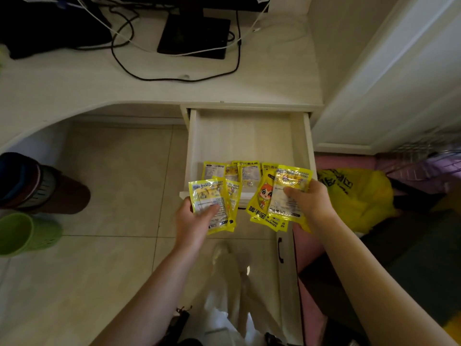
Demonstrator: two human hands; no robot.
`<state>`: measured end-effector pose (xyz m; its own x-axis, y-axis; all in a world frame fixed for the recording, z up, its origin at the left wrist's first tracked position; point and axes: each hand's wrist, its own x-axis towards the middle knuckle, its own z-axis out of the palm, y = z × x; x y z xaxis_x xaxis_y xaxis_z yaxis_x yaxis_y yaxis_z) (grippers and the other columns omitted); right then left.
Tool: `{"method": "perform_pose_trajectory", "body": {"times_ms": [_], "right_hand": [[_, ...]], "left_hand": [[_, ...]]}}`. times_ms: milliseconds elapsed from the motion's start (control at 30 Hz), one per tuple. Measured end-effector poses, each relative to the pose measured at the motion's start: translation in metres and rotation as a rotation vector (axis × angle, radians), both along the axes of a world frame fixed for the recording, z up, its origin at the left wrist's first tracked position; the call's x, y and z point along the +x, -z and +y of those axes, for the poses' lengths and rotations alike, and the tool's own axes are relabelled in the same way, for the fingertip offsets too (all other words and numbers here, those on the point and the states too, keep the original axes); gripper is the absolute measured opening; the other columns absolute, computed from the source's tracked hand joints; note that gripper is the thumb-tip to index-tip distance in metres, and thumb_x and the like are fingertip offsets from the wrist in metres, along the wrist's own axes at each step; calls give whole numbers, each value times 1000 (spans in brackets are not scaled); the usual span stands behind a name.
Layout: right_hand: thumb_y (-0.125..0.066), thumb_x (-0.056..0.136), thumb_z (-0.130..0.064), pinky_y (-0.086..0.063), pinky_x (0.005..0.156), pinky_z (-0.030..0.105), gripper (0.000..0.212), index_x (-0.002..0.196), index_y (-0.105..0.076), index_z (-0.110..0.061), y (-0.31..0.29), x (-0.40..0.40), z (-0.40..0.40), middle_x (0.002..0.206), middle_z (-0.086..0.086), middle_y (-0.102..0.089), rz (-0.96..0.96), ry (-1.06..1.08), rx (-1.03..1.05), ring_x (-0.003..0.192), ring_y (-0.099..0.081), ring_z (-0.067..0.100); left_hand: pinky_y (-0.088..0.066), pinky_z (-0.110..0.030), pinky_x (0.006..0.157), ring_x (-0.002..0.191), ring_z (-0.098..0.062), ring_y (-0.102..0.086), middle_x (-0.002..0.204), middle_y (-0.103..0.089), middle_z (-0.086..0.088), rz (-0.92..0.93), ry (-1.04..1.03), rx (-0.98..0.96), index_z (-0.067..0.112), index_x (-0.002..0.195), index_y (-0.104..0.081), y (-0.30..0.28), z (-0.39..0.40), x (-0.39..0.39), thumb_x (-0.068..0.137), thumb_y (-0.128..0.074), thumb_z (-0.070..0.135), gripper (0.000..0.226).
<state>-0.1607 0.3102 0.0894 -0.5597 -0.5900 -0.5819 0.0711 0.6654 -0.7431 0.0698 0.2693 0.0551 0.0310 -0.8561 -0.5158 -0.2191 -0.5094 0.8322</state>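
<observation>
Left hand (197, 216) pinches left packet fan (208, 198), right hand (308, 199) grips right packet fan (270, 208) — slick, loosely stacked. Lower packets may slip, miss drawer (194, 146) — land on floor (112, 176).

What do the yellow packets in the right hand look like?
The yellow packets are a fanned bunch of flat, shiny plastic pouches with yellow edges and pale printed panels. The top one shows small print. The one behind it shows an orange-haired cartoon figure, and lower in the bunch the words HAND WARMER can be read. They look sealed. The right hand pinches them with its thumb across the top pouch, holding them tilted over the front edge of the open drawer.
</observation>
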Motion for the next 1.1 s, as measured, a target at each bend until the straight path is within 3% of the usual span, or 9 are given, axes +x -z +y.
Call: {"method": "perform_pose_trajectory", "body": {"times_ms": [200, 400, 500, 567, 700, 767, 867, 1000, 1100], "right_hand": [[-66, 86, -6, -57, 81, 44, 15, 99, -62, -13, 3, -30, -41, 100, 9, -69, 42, 40, -11, 91, -69, 28], [-61, 88, -3, -49, 58, 26, 12, 96, -62, -12, 19, -56, -83, 83, -1, -66, 96, 2, -14, 74, -64, 13], [-61, 88, -4, -53, 68, 30, 10, 88, -61, -14, 36, -67, -102, 85, 3, -66, 168, -67, 18, 76, -64, 17], [-61, 88, -7, -53, 77, 34, 10, 98, -65, -10, 53, -75, -112, 94, 7, -69, 221, -115, 57, 87, -65, 22], [-61, 89, -11, -46, 71, 28, 19, 108, -63, -8, 90, -87, -126, 94, 5, -66, 248, -229, 150, 87, -61, 21], [-60, 90, -10, -44, 71, 28, 15, 105, -61, -8, 106, -90, -130, 89, 2, -63, 250, -294, 183, 84, -59, 18], [-59, 90, -8, -49, 77, 31, 14, 104, -61, -11, 130, -94, -137, 91, 2, -64, 234, -357, 209, 88, -61, 19], [-61, 88, -10, -48, 75, 30, 19, 107, -63, -11, 156, -101, -140, 92, 3, -64, 175, -375, 241, 87, -60, 19], [-61, 88, -11, -52, 82, 34, 22, 110, -63, -12, 167, -106, -134, 101, 7, -68, 156, -362, 276, 94, -63, 22]], "left_hand": [[-55, -34, 77, 85, -17, -69, 95, -71, -1, -42, 75, 2, 13, 100, -62, 14, -49, -31, 75, -79, 17, 30], [-56, -38, 82, 88, -18, -69, 96, -71, 0, -81, 146, 42, 16, 101, -61, 37, -93, -66, 75, -79, 22, 32], [-55, -42, 85, 89, -18, -68, 98, -70, -1, -128, 163, 62, 16, 103, -60, 55, -112, -87, 74, -80, 27, 37], [-54, -43, 86, 90, -20, -67, 100, -70, -2, -150, 160, 89, 17, 102, -60, 68, -121, -100, 73, -80, 28, 37], [-52, -44, 89, 99, -25, -64, 110, -66, -4, -248, 168, 117, 13, 109, -58, 98, -134, -121, 71, -81, 33, 49], [-49, -34, 83, 96, -24, -61, 103, -63, -2, -279, 163, 133, 11, 104, -57, 110, -138, -129, 73, -80, 27, 42], [-39, -27, 70, 84, -22, -57, 87, -58, -1, -319, 156, 120, 13, 91, -55, 128, -140, -137, 76, -78, 17, 29], [-37, -27, 74, 89, -19, -52, 96, -53, -3, -359, 205, 150, 14, 95, -52, 145, -138, -147, 78, -77, 18, 31], [-39, -28, 72, 90, -24, -57, 92, -54, -2, -399, 255, 143, 8, 101, -56, 150, -134, -154, 77, -77, 18, 34]]}}
